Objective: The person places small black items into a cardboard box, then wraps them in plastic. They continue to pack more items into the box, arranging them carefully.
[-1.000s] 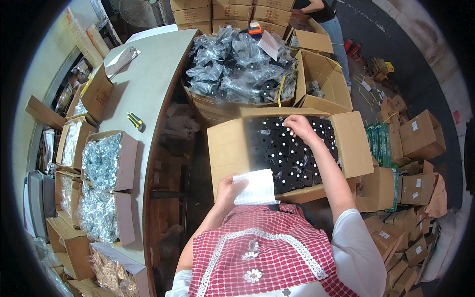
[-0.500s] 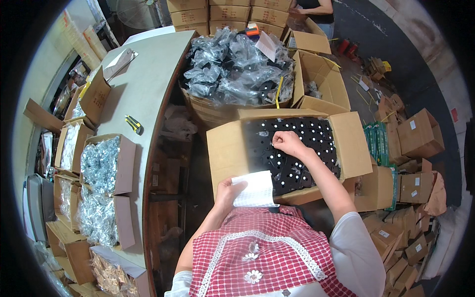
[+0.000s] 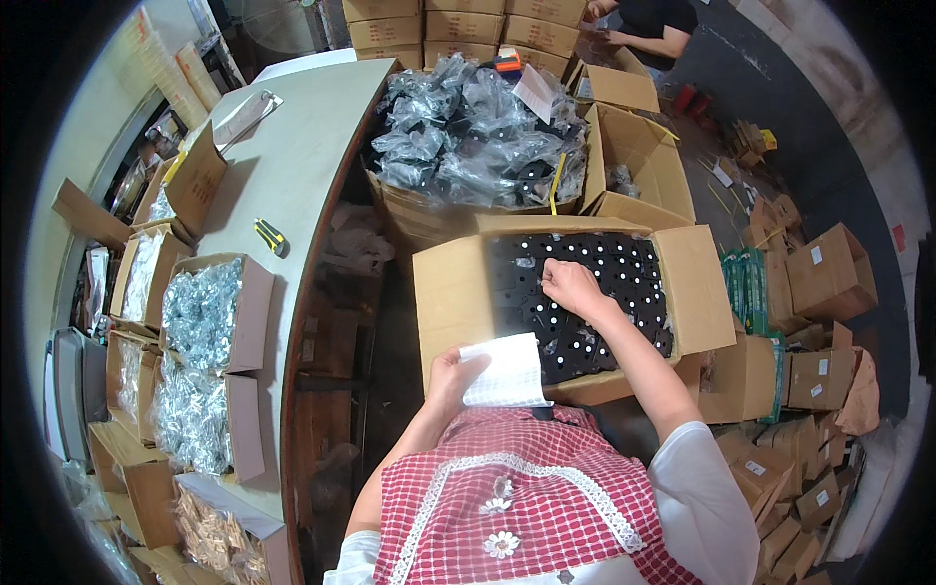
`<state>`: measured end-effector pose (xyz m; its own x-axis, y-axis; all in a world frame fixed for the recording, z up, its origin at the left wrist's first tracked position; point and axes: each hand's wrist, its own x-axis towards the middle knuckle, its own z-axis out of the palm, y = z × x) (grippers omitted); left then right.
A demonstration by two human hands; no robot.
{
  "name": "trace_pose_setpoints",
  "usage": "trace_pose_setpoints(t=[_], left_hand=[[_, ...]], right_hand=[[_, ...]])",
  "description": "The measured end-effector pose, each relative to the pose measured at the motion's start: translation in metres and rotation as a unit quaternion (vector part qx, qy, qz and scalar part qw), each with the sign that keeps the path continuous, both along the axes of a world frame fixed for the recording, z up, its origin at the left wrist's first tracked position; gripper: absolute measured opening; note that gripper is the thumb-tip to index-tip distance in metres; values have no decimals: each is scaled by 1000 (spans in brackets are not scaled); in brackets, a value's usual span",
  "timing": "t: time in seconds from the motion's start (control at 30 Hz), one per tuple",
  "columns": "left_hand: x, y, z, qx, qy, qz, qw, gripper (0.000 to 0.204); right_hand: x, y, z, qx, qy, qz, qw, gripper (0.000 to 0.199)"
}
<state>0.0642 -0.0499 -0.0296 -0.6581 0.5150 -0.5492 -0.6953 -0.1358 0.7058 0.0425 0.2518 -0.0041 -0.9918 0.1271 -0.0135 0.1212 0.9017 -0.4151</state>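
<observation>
Cardboard box (image 3: 444,302) flaps flank right hand (image 3: 570,288) pinching black parts (image 3: 624,268); left hand (image 3: 450,375) grips paper (image 3: 507,370).

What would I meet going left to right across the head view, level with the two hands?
Open boxes of shiny bagged parts → grey table → left hand → white paper → right hand in the carton of black parts → small brown boxes.

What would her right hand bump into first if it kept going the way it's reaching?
Probably the black parts packed in the open cardboard box: the right hand hovers right over them, though actual contact is unclear.
</observation>
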Motion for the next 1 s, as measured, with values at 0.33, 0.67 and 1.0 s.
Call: trace_pose_setpoints(t=[0.33, 0.67, 1.0], left_hand=[[2, 0, 4, -5, 11, 24, 1000, 13], [1, 0, 2, -3, 35, 9, 999, 22], [2, -1, 12, -22, 13, 1, 1000, 31]], right_hand=[[-42, -4, 45, 160, -272, -48, 948, 48], [-48, 36, -7, -226, -54, -74, 970, 23], [-41, -10, 5, 123, 40, 33, 991, 19]])
